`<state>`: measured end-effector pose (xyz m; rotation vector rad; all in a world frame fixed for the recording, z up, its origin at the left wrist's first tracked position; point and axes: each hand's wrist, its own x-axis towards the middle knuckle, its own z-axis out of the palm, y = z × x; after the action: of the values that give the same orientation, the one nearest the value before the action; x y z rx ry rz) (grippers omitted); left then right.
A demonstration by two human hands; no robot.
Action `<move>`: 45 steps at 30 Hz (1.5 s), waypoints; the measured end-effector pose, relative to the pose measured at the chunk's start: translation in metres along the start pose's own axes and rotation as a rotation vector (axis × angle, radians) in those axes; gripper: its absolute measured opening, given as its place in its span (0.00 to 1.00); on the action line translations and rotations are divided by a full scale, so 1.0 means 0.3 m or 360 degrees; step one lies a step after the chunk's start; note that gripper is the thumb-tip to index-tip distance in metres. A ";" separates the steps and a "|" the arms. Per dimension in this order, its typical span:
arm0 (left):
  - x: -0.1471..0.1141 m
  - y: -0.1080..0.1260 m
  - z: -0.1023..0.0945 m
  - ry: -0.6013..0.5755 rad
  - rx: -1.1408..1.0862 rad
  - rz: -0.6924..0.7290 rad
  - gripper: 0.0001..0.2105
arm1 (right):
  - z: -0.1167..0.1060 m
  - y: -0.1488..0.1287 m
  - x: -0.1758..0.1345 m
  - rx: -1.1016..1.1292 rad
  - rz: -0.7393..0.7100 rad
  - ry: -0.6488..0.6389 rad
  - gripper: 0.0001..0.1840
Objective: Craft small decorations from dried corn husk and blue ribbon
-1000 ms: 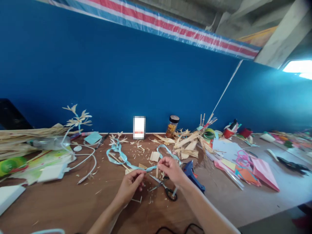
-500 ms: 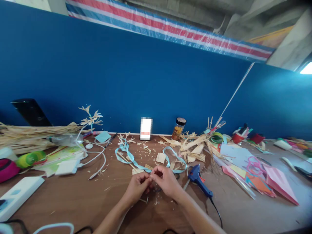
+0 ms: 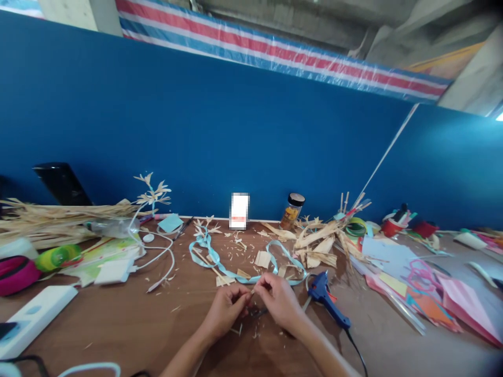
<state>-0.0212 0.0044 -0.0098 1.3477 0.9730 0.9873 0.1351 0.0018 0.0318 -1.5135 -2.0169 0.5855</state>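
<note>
My left hand (image 3: 228,310) and my right hand (image 3: 280,302) meet above the brown table, thumbs and forefingers pinched close together. Between the fingertips shows a tiny pale bit, too small to name. A light blue ribbon (image 3: 223,272) curves just beyond the fingers, its left end tied by a pale husk flower (image 3: 206,228). Beside the ribbon lies a square piece of husk (image 3: 262,259). A blue glue gun (image 3: 328,301) rests to the right of my right hand. Small pale scraps are scattered beneath both hands.
A power strip (image 3: 37,319) and white cables lie at left, near bundled dry husks (image 3: 58,222). Behind stand a phone-like white screen (image 3: 239,210) and a dark-lidded jar (image 3: 292,210). More husks (image 3: 322,243) and coloured papers (image 3: 393,256) cover the right, before a blue partition (image 3: 236,120).
The view has shifted slightly, so everything sits a little farther right and lower. My fingertips have drawn slightly apart, with a pale bit now visible between them.
</note>
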 end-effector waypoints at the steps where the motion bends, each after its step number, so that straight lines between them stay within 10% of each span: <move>1: 0.000 -0.001 0.000 -0.0007 0.0006 0.0010 0.12 | -0.002 0.004 0.005 -0.0009 0.0005 0.0000 0.09; 10: 0.027 -0.042 -0.022 0.0294 -0.0174 -0.0071 0.13 | -0.121 0.132 0.195 -0.0359 0.0283 0.0134 0.13; 19: 0.020 -0.033 -0.031 0.0344 -0.0347 -0.0150 0.13 | -0.026 0.160 0.309 -0.0430 0.0360 -0.0121 0.17; 39: 0.016 -0.001 -0.033 0.0415 -0.0517 -0.0148 0.14 | -0.113 0.149 0.235 0.0440 0.0266 0.0260 0.11; 45: 0.004 0.050 -0.027 0.0272 -0.0500 -0.0173 0.18 | -0.045 0.058 0.107 0.0722 0.0229 0.0020 0.09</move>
<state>-0.0287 0.0077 0.0050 0.9528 0.9610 1.1327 0.1495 0.0378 0.0362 -1.3783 -1.6277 1.0105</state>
